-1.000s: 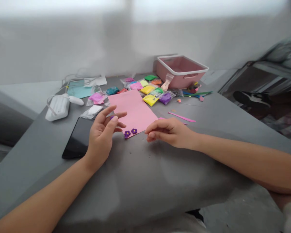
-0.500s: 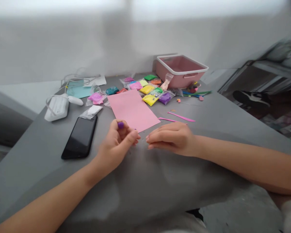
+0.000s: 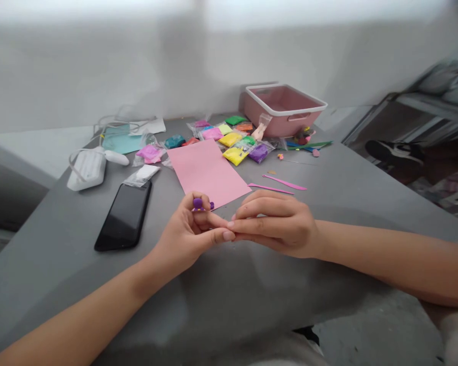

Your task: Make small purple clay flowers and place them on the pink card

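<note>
My left hand (image 3: pixel 183 234) is closed, with a small purple clay piece (image 3: pixel 198 204) tucked in its curled outer fingers; a speck of yellow shows under it. The thumb and another finger of that hand reach to the right and meet the fingertips of my right hand (image 3: pixel 284 223). My right hand is pinched, palm down, its fingers pressed together. Whatever lies between the touching fingertips is hidden or too small to make out. Just beyond the hands lies a pink sheet (image 3: pixel 209 170). Two pink modelling tools (image 3: pixel 286 182) rest behind my right hand.
A black phone (image 3: pixel 125 216) lies left of my left hand, near a white power strip (image 3: pixel 87 169). Several bags of coloured clay (image 3: pixel 234 155) spread behind the sheet. At the back right stands a pink basket (image 3: pixel 273 122), with green and blue strips (image 3: pixel 309 146) in front.
My hands have come together, and their fingertips now touch. The left thumb has stretched out to the right. More of the purple piece shows now.
</note>
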`<state>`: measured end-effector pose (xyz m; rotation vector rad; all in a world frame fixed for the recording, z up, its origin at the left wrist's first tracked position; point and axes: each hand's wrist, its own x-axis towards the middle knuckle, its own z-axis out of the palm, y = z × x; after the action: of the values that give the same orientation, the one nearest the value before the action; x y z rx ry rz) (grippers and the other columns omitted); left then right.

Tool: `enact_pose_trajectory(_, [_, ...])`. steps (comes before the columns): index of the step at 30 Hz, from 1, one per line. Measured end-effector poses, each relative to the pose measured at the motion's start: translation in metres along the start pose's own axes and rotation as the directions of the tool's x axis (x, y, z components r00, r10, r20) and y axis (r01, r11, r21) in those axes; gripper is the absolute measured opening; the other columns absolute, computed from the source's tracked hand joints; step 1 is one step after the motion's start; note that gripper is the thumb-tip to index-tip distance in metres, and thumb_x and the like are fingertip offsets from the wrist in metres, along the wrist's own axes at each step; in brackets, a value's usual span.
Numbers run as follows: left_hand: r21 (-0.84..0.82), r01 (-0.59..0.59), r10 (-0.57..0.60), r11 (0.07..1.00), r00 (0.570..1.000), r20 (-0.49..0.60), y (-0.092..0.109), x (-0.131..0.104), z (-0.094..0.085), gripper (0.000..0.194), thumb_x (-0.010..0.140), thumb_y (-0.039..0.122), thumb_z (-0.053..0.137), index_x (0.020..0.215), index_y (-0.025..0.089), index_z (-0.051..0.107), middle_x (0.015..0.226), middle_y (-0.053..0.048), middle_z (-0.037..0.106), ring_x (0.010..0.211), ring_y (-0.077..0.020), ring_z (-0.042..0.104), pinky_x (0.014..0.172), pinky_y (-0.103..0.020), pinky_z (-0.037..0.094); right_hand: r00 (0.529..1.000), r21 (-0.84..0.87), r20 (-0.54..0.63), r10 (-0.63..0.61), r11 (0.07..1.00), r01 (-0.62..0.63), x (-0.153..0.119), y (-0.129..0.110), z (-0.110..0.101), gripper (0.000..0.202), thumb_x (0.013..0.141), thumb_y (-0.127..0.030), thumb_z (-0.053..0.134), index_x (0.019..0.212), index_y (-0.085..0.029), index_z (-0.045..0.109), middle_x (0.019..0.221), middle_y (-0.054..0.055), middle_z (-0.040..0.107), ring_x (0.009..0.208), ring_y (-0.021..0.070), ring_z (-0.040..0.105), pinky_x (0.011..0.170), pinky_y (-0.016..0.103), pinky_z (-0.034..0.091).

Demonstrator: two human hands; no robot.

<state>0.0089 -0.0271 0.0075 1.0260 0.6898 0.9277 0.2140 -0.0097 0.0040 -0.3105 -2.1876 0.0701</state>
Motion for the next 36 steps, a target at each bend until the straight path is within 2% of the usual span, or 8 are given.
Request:
enact_pose_trajectory(8, [0.033,-0.033,0.033,0.999,0.999,-0.025,0.0014,-0.0007,0.0029,0.046,0.069,0.017,0.085,0.08,0.022,0.04,0.07,0.003,0.078,0.062,-0.0108,0.072,0.061,-0.018,0.052,0.998,0.138,-0.02,0.06,0.989,-0.057,-0.001,0.0005,-0.0013,0.009,0.087,-0.013,0.067,0.096,-0.015,0.07,0.085,0.008,0.069,0.077,0.0147,0.067,0.072,0.028,0.058])
enact_pose_trajectory(17, [0.039,-0.032,0.033,0.999,0.999,-0.016,0.005,-0.0018,0.0057,0.047,0.072,0.014,0.083,0.081,0.022,0.037,0.069,0.005,0.076,0.06,-0.0075,0.066,0.058,-0.016,0.047,0.999,0.044,0.018,0.052,0.998,-0.052,0.0013,-0.0019,-0.001,0.01,0.097,-0.016,0.053,0.098,-0.015,0.063,0.089,0.009,0.063,0.082,0.0125,0.063,0.074,0.024,0.057])
enact_pose_trajectory(24, [-0.006,-0.072,0.072,0.997,0.997,-0.04,0.0046,-0.0009,0.0031,0.045,0.075,0.011,0.08,0.081,0.021,0.036,0.072,0.004,0.077,0.067,-0.0075,0.068,0.067,-0.018,0.05,0.999,0.002,-0.017,0.028,1.0,-0.028,0.0015,-0.0005,-0.0053,0.011,0.091,-0.012,0.062,0.101,-0.013,0.064,0.091,0.009,0.066,0.084,0.0133,0.066,0.077,0.026,0.059])
enact_pose_trajectory(29, [-0.011,-0.07,0.07,0.997,0.997,-0.045,0.0025,-0.0016,0.0012,0.043,0.076,0.01,0.079,0.083,0.021,0.038,0.074,0.003,0.077,0.066,-0.0067,0.067,0.066,-0.017,0.05,0.999,-0.055,-0.028,0.024,0.998,-0.026,0.0012,0.0004,-0.0063,0.022,0.091,-0.019,0.064,0.112,-0.014,0.062,0.099,0.009,0.068,0.092,0.0139,0.068,0.082,0.026,0.059])
enact_pose_trajectory(36, [-0.012,-0.041,0.041,0.999,0.999,0.003,0.0031,-0.0023,0.0022,0.044,0.076,0.008,0.079,0.081,0.02,0.037,0.076,0.003,0.077,0.068,-0.006,0.067,0.066,-0.016,0.05,1.0,-0.031,-0.016,-0.021,0.999,0.02,0.0039,-0.0011,-0.0044,0.01,0.087,-0.011,0.066,0.097,-0.013,0.066,0.087,0.008,0.071,0.081,0.0146,0.068,0.075,0.028,0.06])
